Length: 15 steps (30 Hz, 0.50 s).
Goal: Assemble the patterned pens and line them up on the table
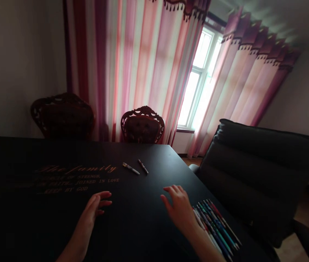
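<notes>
Over the dark table (132, 225), my left hand (93, 209) is open, its fingers apart and nothing in them. My right hand (178, 206) is also open and empty, with thumb and fingers spread. Just beside the right hand and wrist lies a row of several pens and pencils (217, 225), side by side near the table's right edge; the forearm hides part of it. Farther off, between and beyond both hands, are a white pen (131, 168) and a dark pen (143, 166), lying apart from each other at a slant.
Gold lettering (80, 178) marks the table's left part. Two carved chairs (143, 125) stand behind the far edge, before striped curtains (140, 65) and a window (198, 76). A black padded chair (255, 174) stands close along the right edge.
</notes>
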Motion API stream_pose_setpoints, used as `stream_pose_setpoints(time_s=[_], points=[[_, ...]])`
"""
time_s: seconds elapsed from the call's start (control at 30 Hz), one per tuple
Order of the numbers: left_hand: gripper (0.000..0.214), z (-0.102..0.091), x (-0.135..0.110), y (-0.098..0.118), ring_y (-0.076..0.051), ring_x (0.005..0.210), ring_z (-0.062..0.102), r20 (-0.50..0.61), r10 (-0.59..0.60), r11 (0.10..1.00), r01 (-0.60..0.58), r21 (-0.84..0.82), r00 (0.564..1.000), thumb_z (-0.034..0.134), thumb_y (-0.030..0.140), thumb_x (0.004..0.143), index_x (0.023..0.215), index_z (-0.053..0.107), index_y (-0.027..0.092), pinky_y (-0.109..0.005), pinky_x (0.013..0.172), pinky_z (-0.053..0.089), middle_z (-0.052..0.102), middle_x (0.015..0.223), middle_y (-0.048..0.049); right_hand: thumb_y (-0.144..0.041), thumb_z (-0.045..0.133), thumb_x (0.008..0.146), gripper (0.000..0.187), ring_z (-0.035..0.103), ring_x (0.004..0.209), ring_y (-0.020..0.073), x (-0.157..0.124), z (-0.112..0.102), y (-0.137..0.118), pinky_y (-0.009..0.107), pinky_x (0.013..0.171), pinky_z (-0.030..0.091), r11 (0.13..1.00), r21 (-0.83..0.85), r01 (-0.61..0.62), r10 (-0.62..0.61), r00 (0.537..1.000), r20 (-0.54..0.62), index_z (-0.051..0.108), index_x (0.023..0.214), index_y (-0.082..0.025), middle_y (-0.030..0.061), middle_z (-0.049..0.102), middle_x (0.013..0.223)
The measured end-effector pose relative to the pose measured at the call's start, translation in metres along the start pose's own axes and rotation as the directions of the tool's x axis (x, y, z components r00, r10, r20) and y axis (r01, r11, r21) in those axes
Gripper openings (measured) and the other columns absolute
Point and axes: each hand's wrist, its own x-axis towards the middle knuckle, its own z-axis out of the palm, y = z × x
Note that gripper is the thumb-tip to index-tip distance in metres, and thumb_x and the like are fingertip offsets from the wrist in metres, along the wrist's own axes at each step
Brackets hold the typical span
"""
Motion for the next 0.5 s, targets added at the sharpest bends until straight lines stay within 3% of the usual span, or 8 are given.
stream_pose_setpoints(time_s=[0.07, 0.17, 0.27, 0.4, 0.5], points=[[0.047, 0.000, 0.001, -0.004, -0.026, 0.097, 0.066, -0.002, 0.020, 0.999, -0.020, 0.051, 1.000, 0.040, 0.060, 0.087, 0.103, 0.065, 0.023, -0.041, 0.084, 0.048, 0.067, 0.116, -0.0067, -0.032, 0.053, 0.092, 0.032, 0.053, 0.107, 0.0275, 0.034, 0.033, -0.032, 0.037, 0.092, 0.039, 0.999, -0.021, 0.038, -0.037, 0.997, 0.068, 0.061, 0.122, -0.023, 0.0087, 0.064, 0.114], [0.046, 0.000, 0.000, -0.005, -0.026, 0.095, 0.066, -0.003, 0.053, 0.994, -0.053, 0.099, 0.999, 0.037, 0.059, 0.087, 0.102, 0.064, 0.024, -0.044, 0.088, 0.048, 0.067, 0.113, -0.0065, -0.027, 0.054, 0.090, 0.045, 0.047, 0.119, 0.0293, 0.081, 0.078, -0.062, 0.039, 0.099, 0.036, 0.996, -0.086, -0.029, 0.041, 0.989, 0.144, 0.051, 0.135, -0.020, 0.0113, 0.057, 0.129], [0.046, 0.001, -0.004, 0.001, -0.025, 0.094, 0.066, 0.025, 0.075, 0.984, -0.078, 0.159, 0.997, 0.037, 0.058, 0.088, 0.102, 0.063, 0.023, -0.043, 0.091, 0.048, 0.067, 0.111, -0.0066, -0.020, 0.054, 0.089, 0.041, 0.047, 0.121, 0.0303, 0.116, 0.109, -0.078, 0.040, 0.099, 0.036, 0.994, -0.081, -0.069, 0.082, 0.983, 0.165, 0.056, 0.129, -0.017, 0.0149, 0.056, 0.130], [0.043, 0.001, -0.006, 0.000, -0.024, 0.096, 0.067, 0.042, 0.138, 0.957, -0.144, 0.250, 0.990, 0.037, 0.054, 0.090, 0.107, 0.061, 0.023, -0.039, 0.090, 0.051, 0.067, 0.114, -0.0084, -0.013, 0.048, 0.089, 0.028, 0.051, 0.116, 0.0314, 0.137, 0.122, -0.092, 0.040, 0.093, 0.040, 0.994, -0.034, -0.102, 0.106, 0.980, 0.166, 0.067, 0.108, -0.011, 0.0209, 0.059, 0.122], [0.034, -0.001, -0.001, -0.012, -0.024, 0.105, 0.065, 0.085, 0.321, 0.849, -0.326, 0.415, 0.943, 0.044, 0.045, 0.089, 0.108, 0.064, 0.025, -0.038, 0.091, 0.050, 0.070, 0.113, -0.0073, -0.010, 0.044, 0.089, 0.027, 0.054, 0.113, 0.0305, 0.128, 0.119, -0.101, 0.039, 0.092, 0.041, 0.997, 0.019, -0.078, 0.073, 0.981, 0.179, 0.067, 0.104, -0.010, 0.0213, 0.062, 0.115]])
